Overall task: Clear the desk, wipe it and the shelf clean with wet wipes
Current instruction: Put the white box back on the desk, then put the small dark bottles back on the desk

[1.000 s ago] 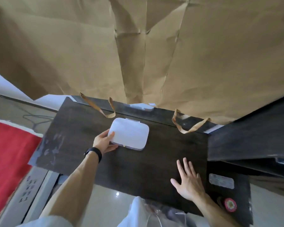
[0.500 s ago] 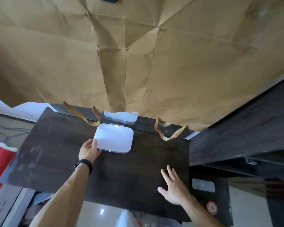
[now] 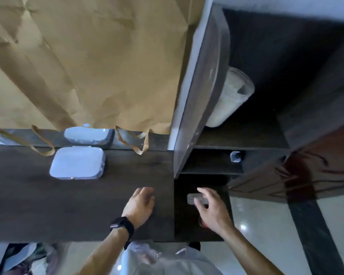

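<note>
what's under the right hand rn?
A small pale rectangular thing on the low dark surface; the right hand covers its right end. Too blurred to tell contact.

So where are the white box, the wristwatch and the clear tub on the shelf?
white box [image 3: 77, 163]: head view, middle of its lid.
wristwatch [image 3: 121, 224]: head view, on its black face.
clear tub [image 3: 231, 97]: head view, on its side wall.

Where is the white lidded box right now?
In the head view, the white box lies left of centre on the dark desk, near its back edge, in front of the brown paper bag and apart from the left hand.
</note>
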`<state>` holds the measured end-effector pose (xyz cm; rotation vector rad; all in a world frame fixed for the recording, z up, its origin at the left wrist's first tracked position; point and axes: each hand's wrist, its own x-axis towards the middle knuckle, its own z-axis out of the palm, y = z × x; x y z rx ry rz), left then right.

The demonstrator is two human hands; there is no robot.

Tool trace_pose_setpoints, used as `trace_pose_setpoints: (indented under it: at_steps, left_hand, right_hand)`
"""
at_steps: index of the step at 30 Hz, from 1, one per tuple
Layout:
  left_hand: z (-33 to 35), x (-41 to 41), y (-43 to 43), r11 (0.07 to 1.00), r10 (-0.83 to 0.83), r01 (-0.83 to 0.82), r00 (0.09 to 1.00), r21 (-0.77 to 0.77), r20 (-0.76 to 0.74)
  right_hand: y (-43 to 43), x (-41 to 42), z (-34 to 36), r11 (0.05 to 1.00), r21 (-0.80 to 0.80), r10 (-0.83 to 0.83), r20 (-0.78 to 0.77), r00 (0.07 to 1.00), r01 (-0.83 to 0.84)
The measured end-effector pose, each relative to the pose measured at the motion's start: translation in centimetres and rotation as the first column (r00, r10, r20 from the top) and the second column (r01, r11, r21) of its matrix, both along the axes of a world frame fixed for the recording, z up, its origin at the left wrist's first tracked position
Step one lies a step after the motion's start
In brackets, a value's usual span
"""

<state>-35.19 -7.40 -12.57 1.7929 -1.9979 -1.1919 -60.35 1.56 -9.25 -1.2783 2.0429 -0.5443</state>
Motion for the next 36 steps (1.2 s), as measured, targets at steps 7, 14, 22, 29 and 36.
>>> trace_pose_setpoints:
  at_steps: [7, 14, 22, 29, 36]
  left_hand:
    - [3.0, -14.7, 1.3, 0.804, -0.468, 0.526, 0.848, -0.277, 0.251]
    - [2.6, -19.2, -0.1, 0.845, -0.496, 0.529, 0.723, 0.076, 0.48]
    - [3.0, -19.6, -0.8, 0.859, -0.48, 0.5, 0.717, 0.107, 0.506]
    - [5.2, -23.4, -2.5, 0.953, -0.261, 0.295, 0.917, -0.074, 0.3]
    - [3.3, -31.0, -4.4, 0.995, -0.097, 0.097, 0.995, -0.011, -0.02]
  right_hand:
    - [-2.2, -9.6, 2.3, 0.957, -0.183, -0.257, -0.165, 0.952, 0.226]
    - [-7.5, -12.4, 2.4, 0.978, 0.113, -0.139, -0.271, 0.953, 0.174]
    - [-7.0, -12.8, -0.1, 0.997, -0.046, -0.075, -0.414, 0.907, 0.062]
    - [-3.8, -13.7, -0.2, 0.99, -0.12, -0.096, -0.211, 0.973, 0.071]
    - [4.9, -13.5, -1.9, 0.928, -0.184, -0.313, 0.085, 0.946, 0.324]
